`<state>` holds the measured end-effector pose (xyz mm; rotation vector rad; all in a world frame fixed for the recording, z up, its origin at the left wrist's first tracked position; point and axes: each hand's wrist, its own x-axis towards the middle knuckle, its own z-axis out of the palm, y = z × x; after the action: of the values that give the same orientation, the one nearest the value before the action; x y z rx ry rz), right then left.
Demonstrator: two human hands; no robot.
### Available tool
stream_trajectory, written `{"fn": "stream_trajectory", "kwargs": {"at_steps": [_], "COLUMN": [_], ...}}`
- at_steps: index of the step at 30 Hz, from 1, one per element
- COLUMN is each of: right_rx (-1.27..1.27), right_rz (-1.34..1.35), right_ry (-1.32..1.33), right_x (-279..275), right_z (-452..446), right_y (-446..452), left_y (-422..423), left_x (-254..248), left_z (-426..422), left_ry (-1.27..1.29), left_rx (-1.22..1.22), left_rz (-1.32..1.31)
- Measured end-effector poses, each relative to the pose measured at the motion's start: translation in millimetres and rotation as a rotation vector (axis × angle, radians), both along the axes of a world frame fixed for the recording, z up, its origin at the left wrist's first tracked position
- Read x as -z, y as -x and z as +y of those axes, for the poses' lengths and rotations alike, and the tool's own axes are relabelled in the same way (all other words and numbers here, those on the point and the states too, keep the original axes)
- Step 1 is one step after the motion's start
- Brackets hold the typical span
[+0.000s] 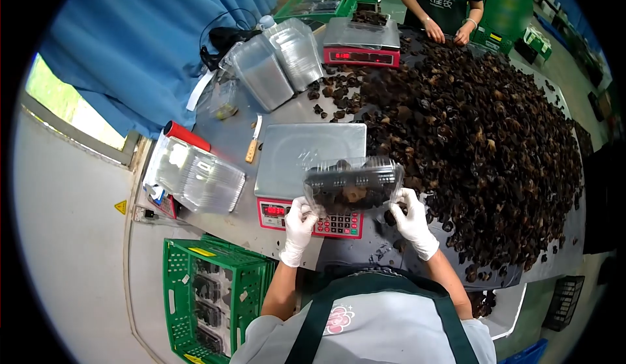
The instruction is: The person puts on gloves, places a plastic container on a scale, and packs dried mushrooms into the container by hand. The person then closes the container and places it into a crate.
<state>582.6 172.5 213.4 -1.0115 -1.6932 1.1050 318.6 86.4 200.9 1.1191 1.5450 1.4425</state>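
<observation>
A clear plastic box [354, 191] filled with dark wood ear mushrooms, with a dark printed band across it, is held up in front of me. My left hand [300, 230], in a white glove, pinches its left lower corner. At the right end, my right hand [415, 226], also gloved, grips the box with thumb and fingers. Behind and below the box is a red scale [310, 162] with a bare metal plate; the box covers part of its keypad. A big heap of loose wood ear mushrooms [482, 142] spreads over the table to the right.
Stacks of clear trays [261, 71] and lids [202, 178] stand left, near a wooden-handled knife [254, 139]. Another red scale [362, 44] is farther back. A green crate [218, 299] holds packed boxes at lower left. A person [443, 9] handles mushrooms across the table.
</observation>
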Motion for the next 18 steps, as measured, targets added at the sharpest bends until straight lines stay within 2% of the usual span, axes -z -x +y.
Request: {"fn": "stream_trajectory", "kwargs": {"at_steps": [4, 5, 6, 8, 9, 10, 12, 18], "right_rx": [0.009, 0.041, 0.064, 0.069, 0.082, 0.08, 0.103, 0.138], "right_rz": [-0.067, -0.135, -0.177, -0.082, -0.023, -0.05, -0.076, -0.113], "right_ry": [-0.07, -0.037, -0.053, -0.283, -0.351, -0.452, -0.525, -0.683], "right_x": [-7.2, -9.1, -3.4, -5.4, -6.5, -11.5, -18.7, -27.5], "right_z": [-1.3, -1.0, 1.1, 7.7, 11.0, 13.3, 13.6, 10.7], "right_y": [-6.9, -8.1, -10.5, -11.0, -8.5, -9.5, -14.2, -22.5], "left_y": [-5.6, -12.4, -15.2, -18.9, -13.5, -17.3, -28.1, -31.7], "left_x": [-15.2, -21.2, -25.1, -28.2, -22.6, -28.1, -44.0, -48.7], "left_z": [3.6, 6.8, 9.1, 11.7, 8.3, 9.3, 13.5, 14.9], "left_ry": [0.064, -0.053, -0.048, -0.155, 0.149, 0.158, -0.288, -0.426], "left_rx": [0.004, -0.004, 0.0, 0.028, 0.005, 0.011, 0.025, -0.005], "left_rz": [0.237, 0.159, 0.158, 0.424, 0.181, 0.179, 0.611, 0.689]}}
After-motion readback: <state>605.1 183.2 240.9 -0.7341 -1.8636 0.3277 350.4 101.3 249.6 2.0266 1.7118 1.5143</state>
